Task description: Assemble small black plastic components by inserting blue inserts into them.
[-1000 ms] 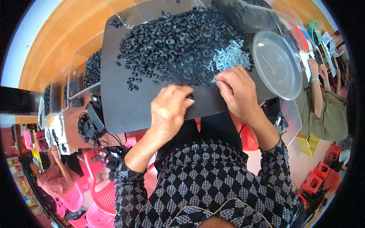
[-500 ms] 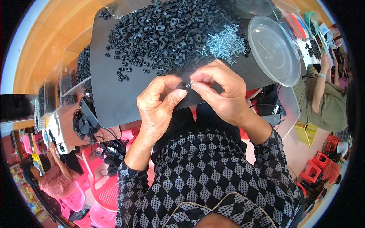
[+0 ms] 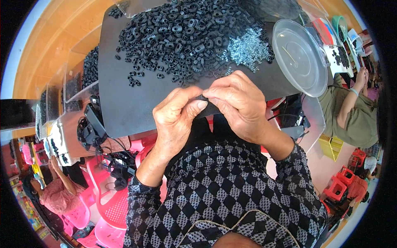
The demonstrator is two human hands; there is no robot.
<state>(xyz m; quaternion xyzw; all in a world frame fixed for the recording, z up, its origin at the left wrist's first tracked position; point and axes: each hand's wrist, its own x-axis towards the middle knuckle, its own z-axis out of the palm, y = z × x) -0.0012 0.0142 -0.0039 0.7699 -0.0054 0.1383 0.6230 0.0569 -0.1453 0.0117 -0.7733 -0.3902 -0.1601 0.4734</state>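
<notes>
My left hand [image 3: 175, 118] pinches a small black plastic cord-lock part [image 3: 202, 98] between thumb and forefinger, just over the near edge of the dark table [image 3: 128, 109]. Against the part's far end press the closed fingertips of my right hand [image 3: 242, 103]; whatever lies between them is hidden. Beyond both hands a broad heap of black cord-lock parts [image 3: 178, 39] is spread over the table. A pile of small silvery coil springs [image 3: 248, 49] lies at the heap's right side.
A round clear plastic lid [image 3: 304, 78] rests at the table's right edge. Clear bins of black parts [image 3: 90, 70] stand on the left, near dark cables [image 3: 87, 134]. Pink chairs [image 3: 111, 206] are at lower left. Co-workers sit on the left [image 3: 62, 194] and right [image 3: 351, 111].
A spring showed between my fingertips before; now it is out of sight. My right fingers have closed in on the black part, and my hands have come together.
</notes>
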